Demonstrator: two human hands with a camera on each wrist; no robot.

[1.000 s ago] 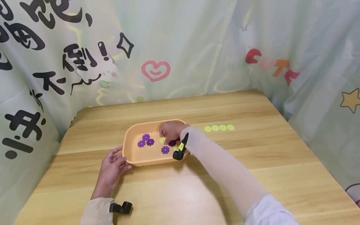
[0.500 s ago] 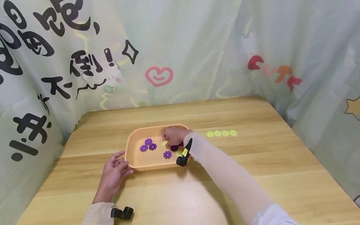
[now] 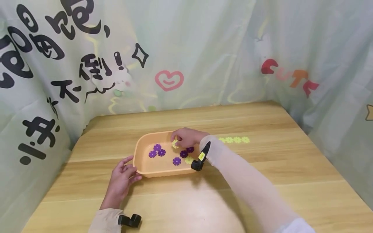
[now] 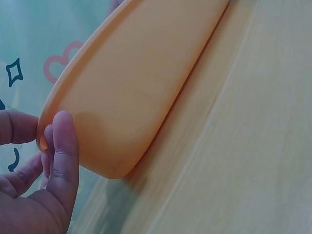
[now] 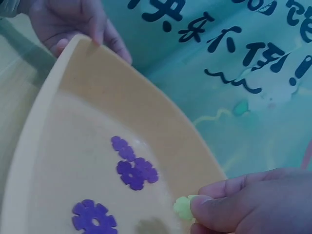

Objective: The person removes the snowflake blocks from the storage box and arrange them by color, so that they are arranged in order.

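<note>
My R hand (image 3: 187, 136) pinches a yellow flower disc (image 3: 175, 144).
It's b/w my fingertips (image 5: 204, 208), orange tray (image 3: 148, 167) below; prob. light & stiff, best held by its edge. L hand (image 3: 120, 177) grips tray rim.

Has, at left, a bare left hand (image 3: 120, 179) and, nearer, a loose, wrinkled beige fabric sleeve (image 3: 105, 221) with a hooked black wrist camera (image 3: 130, 220). Has, at right, a bare right hand (image 3: 187, 137), a long, smoother beige fabric sleeve (image 3: 247, 184), a slim black wrist camera (image 3: 197, 165) bearing a small yellow rectangular label (image 3: 201, 156), and whitish cloth (image 3: 297, 226) at the near end.
</note>
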